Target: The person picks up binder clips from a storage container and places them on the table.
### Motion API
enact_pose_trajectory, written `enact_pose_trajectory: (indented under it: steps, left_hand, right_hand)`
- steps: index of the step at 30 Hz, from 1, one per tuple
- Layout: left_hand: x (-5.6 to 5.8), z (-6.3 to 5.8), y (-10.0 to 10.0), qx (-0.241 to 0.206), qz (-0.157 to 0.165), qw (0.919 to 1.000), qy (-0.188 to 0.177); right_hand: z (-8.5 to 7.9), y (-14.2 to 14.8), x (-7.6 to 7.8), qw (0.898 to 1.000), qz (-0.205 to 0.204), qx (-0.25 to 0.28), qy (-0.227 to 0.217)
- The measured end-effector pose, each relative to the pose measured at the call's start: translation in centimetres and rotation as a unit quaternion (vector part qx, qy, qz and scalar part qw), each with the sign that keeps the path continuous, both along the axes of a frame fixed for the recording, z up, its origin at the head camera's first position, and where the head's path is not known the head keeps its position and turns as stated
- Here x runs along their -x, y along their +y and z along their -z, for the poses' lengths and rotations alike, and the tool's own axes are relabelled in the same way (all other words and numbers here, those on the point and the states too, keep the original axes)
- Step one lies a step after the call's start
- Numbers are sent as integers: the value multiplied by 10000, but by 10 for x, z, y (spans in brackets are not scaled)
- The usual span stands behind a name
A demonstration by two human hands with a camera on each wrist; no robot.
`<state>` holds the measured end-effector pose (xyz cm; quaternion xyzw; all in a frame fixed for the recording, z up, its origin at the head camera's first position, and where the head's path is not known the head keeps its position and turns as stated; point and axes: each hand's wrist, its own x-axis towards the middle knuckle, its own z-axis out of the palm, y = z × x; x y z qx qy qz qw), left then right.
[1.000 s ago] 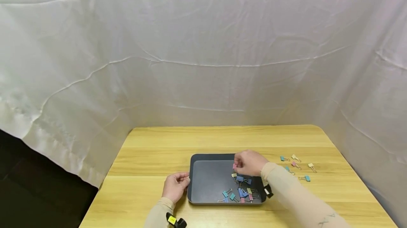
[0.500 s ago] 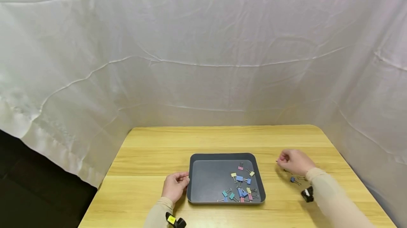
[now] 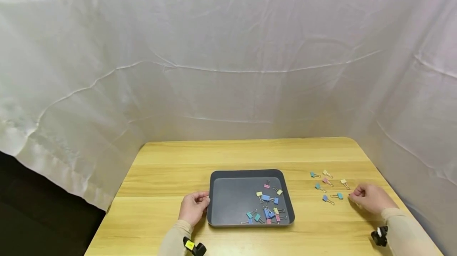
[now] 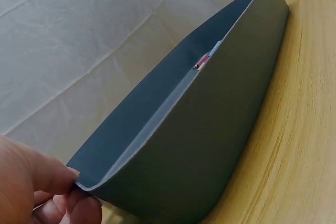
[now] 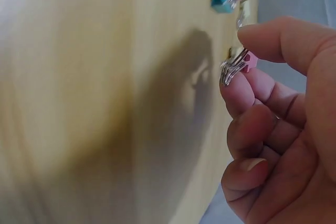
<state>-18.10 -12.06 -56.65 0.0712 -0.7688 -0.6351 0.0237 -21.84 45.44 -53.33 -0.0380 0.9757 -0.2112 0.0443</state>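
Note:
In the head view my left hand is at the left side of the dark grey tray. The left wrist view shows its thumb and fingers pinching the tray's rim at a corner. Several pink, yellow, blue and teal binder clips lie in the tray's right half, among them a pink clip near the back. My right hand is at the table's right side. In the right wrist view, thumb and index finger pinch a pink binder clip around its wire handles, which point toward the table; part of the clip is hidden by the fingers.
Several loose binder clips lie on the wooden table between tray and right hand, including a teal clip, a blue clip and a pale yellow clip. A light fabric curtain surrounds the back and sides.
From over the tray, my right hand has moved right, across the loose clips to their right side. The pink clip it held first now lies in the tray. My left hand stays at the rim.

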Motion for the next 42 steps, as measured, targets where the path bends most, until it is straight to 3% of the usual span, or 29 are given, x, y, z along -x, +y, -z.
enact_pose_trajectory:
  steps: [13, 24, 32, 42]
  left_hand:
    - [2, 1, 0, 41, -6, 10000, 5]
    - [0, -1, 0, 22, 18, 10000, 56]
    - [2, 1, 0, 49, 13, 10000, 5]
    - [3, 2, -1, 84, 16, 10000, -2]
  right_hand:
    - [14, 3, -5, 9999, -21, -42, -147]
    - [-4, -16, -3, 9999, -140, -47, 35]
    - [-32, -69, 7, 9979, -476, -85, 436]
    - [-50, -169, 31, 9908, -1103, 111, 774]
